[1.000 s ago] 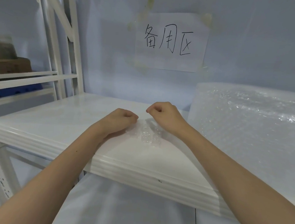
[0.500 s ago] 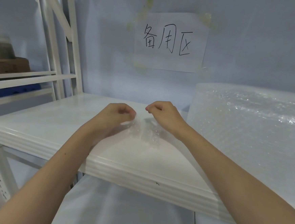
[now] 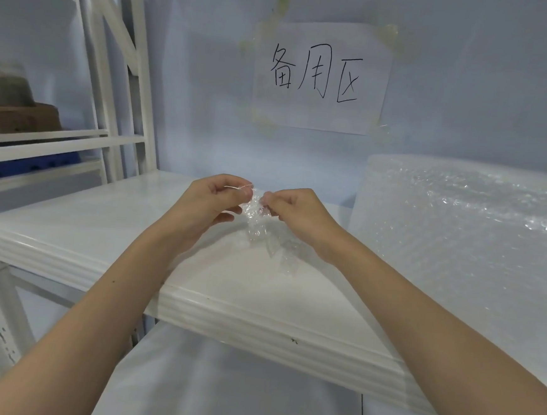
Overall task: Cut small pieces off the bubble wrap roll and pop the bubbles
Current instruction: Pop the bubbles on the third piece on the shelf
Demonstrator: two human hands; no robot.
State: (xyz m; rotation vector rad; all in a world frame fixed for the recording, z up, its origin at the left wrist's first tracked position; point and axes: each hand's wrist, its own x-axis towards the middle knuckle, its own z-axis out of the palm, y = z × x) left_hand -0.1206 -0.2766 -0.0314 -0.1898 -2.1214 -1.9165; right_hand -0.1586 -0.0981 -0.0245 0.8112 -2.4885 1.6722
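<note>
A small cut piece of bubble wrap (image 3: 257, 225) is held up between both hands, just above the white shelf board (image 3: 107, 227) that serves as the surface. Its top edge is pinched by the left hand (image 3: 212, 202) and by the right hand (image 3: 293, 209); both are grasping the piece with curled fingers, and the two grips sit almost touching. From the grips the piece hangs downward and slightly toward the right forearm, so its long axis runs roughly top to bottom. Neither hand is markedly nearer to it. Which bubble is being squeezed cannot be made out, since the plastic is clear and crumpled; a popping pinch at the top edge is judged to be in hand.

The large bubble wrap roll (image 3: 465, 242) lies on the same surface, well to the right of the right hand and apart from the piece. A paper sign (image 3: 321, 77) with handwritten characters is taped to the pale wall behind. White shelving uprights (image 3: 135, 75) stand at left, with a cardboard box (image 3: 17, 118) beyond them.
</note>
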